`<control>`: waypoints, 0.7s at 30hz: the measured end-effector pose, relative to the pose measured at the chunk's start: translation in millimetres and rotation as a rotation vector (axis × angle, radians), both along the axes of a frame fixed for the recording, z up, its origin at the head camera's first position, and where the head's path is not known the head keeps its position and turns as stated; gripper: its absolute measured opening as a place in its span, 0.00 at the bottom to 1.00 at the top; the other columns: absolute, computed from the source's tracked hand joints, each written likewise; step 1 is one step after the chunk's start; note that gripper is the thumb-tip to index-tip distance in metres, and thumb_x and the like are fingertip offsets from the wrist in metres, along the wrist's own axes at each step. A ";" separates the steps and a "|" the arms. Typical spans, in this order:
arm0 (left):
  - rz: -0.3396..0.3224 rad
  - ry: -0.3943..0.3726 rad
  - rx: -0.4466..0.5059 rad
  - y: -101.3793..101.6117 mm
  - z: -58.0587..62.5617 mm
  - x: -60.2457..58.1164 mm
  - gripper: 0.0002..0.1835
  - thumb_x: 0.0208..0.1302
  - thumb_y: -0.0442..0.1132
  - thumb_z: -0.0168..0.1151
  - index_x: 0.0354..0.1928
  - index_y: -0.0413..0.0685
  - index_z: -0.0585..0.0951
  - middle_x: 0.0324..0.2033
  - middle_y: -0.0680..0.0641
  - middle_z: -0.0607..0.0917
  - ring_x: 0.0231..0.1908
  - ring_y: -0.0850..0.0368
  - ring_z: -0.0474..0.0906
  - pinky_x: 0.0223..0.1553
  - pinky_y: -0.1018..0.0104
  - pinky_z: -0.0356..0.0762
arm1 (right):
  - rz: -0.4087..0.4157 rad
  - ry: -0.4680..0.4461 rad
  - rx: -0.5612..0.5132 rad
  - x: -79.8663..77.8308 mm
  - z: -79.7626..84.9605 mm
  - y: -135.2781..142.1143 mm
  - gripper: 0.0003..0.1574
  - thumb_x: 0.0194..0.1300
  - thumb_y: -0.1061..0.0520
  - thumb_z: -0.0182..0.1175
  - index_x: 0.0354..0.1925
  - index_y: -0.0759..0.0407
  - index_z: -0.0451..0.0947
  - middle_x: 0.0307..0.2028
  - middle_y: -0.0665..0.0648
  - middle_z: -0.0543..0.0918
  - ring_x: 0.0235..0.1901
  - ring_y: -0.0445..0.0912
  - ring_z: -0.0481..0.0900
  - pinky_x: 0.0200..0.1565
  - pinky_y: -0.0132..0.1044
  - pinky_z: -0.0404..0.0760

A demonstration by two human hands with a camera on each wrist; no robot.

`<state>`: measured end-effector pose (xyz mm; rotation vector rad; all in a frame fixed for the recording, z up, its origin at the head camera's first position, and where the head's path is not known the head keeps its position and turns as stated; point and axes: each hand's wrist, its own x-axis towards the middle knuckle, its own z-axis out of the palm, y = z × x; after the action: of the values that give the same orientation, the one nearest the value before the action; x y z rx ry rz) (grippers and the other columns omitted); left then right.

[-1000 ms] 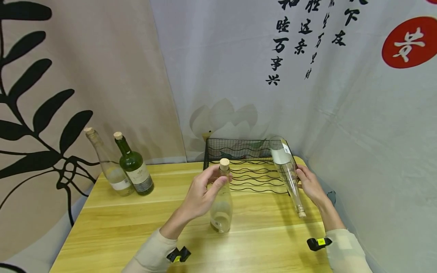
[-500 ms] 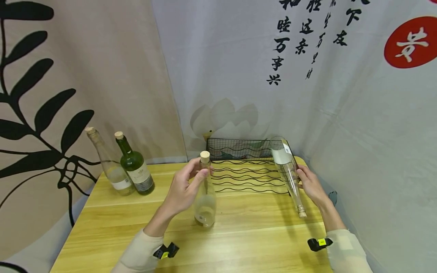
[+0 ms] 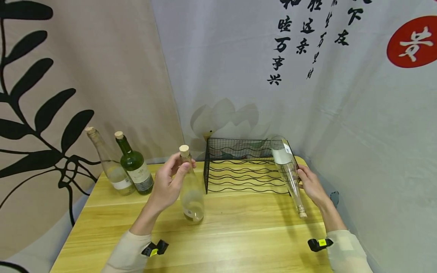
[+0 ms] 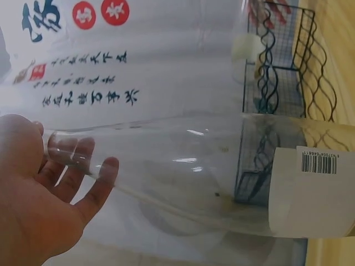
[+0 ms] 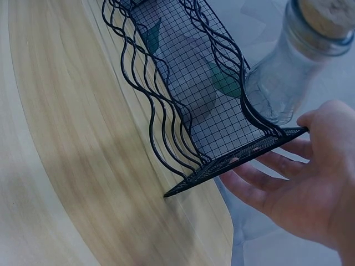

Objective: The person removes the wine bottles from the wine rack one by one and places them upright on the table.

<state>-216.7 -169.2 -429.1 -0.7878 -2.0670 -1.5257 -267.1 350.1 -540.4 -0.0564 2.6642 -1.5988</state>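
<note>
My left hand (image 3: 167, 185) grips a clear corked bottle (image 3: 192, 197) by its neck, left of the wire rack. The bottle stands nearly upright over the table; in the left wrist view its barcode label (image 4: 319, 163) faces the camera. My right hand (image 3: 310, 185) holds the right end panel of the black wire wine rack (image 5: 238, 160), thumb at its top edge and fingers on its outer side. Another clear corked bottle (image 3: 281, 157) lies tilted in the rack's rightmost part, its neck pointing toward the front and its base at the back.
At the table's back left stand a green wine bottle (image 3: 136, 170) and a clear bottle (image 3: 119, 180), both corked and close together. The wooden table (image 3: 239, 239) meets printed cloth (image 3: 232, 68) at the back and right. Wavy wires run across the rack.
My left hand has carried the upright clear bottle leftward, away from in front of the rack, uncovering the rack's left end. My right hand, the rack and the bottle in it stay put.
</note>
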 end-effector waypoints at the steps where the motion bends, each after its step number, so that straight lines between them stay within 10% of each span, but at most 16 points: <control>1: 0.009 0.002 0.003 -2.7 -0.2 -0.8 0.14 0.86 0.26 0.56 0.66 0.36 0.81 0.50 0.39 0.92 0.49 0.69 0.89 0.52 0.76 0.89 | 0.000 0.000 -0.002 -0.1 -0.2 0.0 0.41 0.97 0.43 0.34 0.91 0.64 0.52 0.77 0.72 0.71 0.55 0.30 0.78 0.61 0.46 0.89; 21: 0.125 0.044 0.036 -46.0 7.2 -17.0 0.13 0.86 0.25 0.56 0.63 0.37 0.84 0.47 0.37 0.90 0.49 0.65 0.90 0.54 0.81 0.86 | -0.011 -0.010 0.023 0.6 -0.1 -0.4 0.41 0.96 0.41 0.33 0.91 0.63 0.52 0.77 0.71 0.71 0.56 0.33 0.77 0.60 0.40 0.88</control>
<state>-233.7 -215.2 -421.8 -0.6601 -2.0119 -1.4602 -266.6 349.7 -540.4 -0.0329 2.6796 -1.5676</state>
